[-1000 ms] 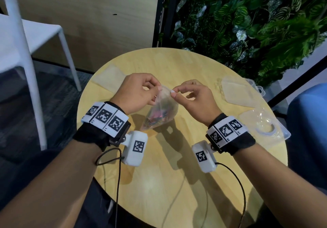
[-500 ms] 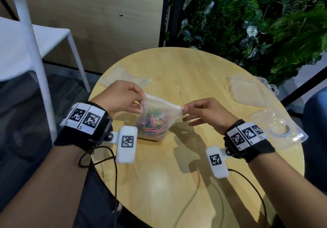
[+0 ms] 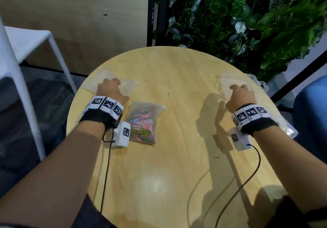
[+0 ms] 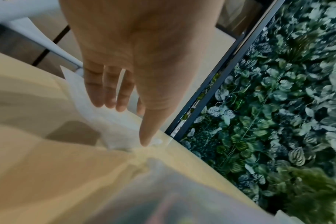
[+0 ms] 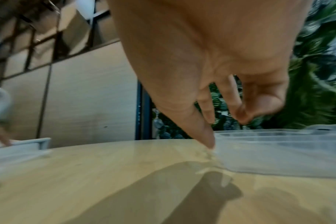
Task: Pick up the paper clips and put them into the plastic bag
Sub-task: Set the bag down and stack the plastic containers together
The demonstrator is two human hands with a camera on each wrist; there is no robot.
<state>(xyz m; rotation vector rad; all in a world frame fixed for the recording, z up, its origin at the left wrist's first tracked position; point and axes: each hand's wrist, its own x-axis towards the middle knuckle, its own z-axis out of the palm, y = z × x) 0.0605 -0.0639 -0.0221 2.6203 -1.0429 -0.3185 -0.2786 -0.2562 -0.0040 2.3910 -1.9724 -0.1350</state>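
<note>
A clear plastic bag (image 3: 143, 123) full of coloured paper clips lies flat on the round wooden table (image 3: 177, 165), just right of my left wrist; it shows as a blur (image 4: 173, 201) in the left wrist view. My left hand (image 3: 111, 91) rests with straight fingers (image 4: 109, 97) on an empty clear bag (image 3: 130, 84) (image 4: 115, 125) at the table's far left. My right hand (image 3: 240, 95) (image 5: 226, 125) reaches down at the far right, its thumb tip touching another empty clear bag (image 3: 224, 81) (image 5: 278, 160). Neither hand holds anything.
A clear plastic box (image 3: 260, 84) (image 5: 278, 133) stands behind the right bag, and a clear lid (image 3: 290, 130) lies by my right wrist. A white chair (image 3: 26, 38) stands at the left and a plant wall (image 3: 247, 15) behind. Cables (image 3: 247, 183) trail from both wrists.
Both hands let go of the filled bag, which now lies on the table. The left hand moved far left onto an empty bag; the right hand moved out right to another.
</note>
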